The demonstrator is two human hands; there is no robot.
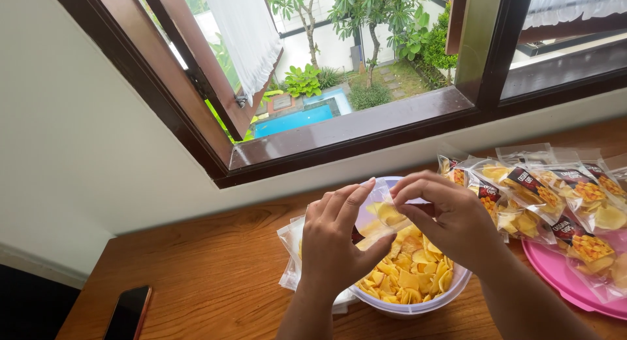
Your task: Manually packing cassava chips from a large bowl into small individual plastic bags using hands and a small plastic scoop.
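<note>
Because the small clear bag hung over the chip bowl on the bench, pinched only at its mouth, a slack pinch could have spilled chips. Left hand and right hand were raised, fingers closed on the film; it seemed partly filled, though glare obscured that.

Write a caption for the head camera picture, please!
Two hands, left hand and right hand, hold a clear bag over a bowl of yellow chips.
</note>
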